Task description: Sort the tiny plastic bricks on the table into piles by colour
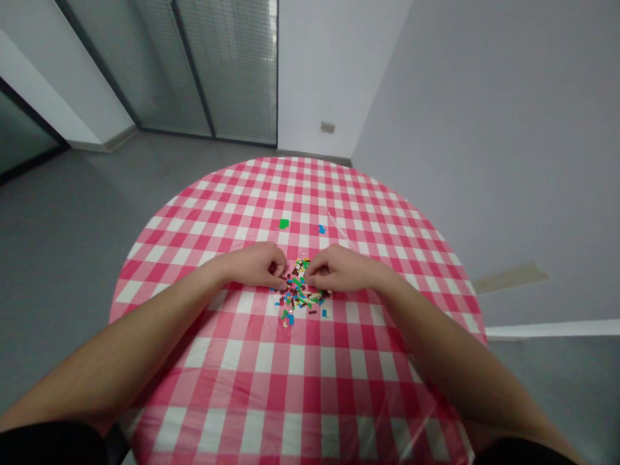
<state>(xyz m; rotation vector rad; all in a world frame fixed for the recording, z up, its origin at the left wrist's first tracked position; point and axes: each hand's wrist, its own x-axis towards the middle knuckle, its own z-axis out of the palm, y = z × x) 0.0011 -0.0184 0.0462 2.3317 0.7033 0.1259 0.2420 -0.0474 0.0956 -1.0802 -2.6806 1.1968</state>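
A loose pile of tiny toy building bricks in green, blue, dark brown, white and a little yellow lies between my hands. My left hand rests at the pile's left edge, fingers curled in and thumb low by the bricks. From the right, my right hand reaches to the pile with its fingers bent and fingertips close together. Whatever either hand holds is too small or hidden to make out. Beyond the hands lie a green piece and a small blue piece, apart from the pile.
The round table carries a pink-and-white checked tablecloth with a glossy, creased surface. A few bricks, including a blue brick, lie scattered on the near side of the pile. A pale wall stands at the right; glass partitions stand behind.
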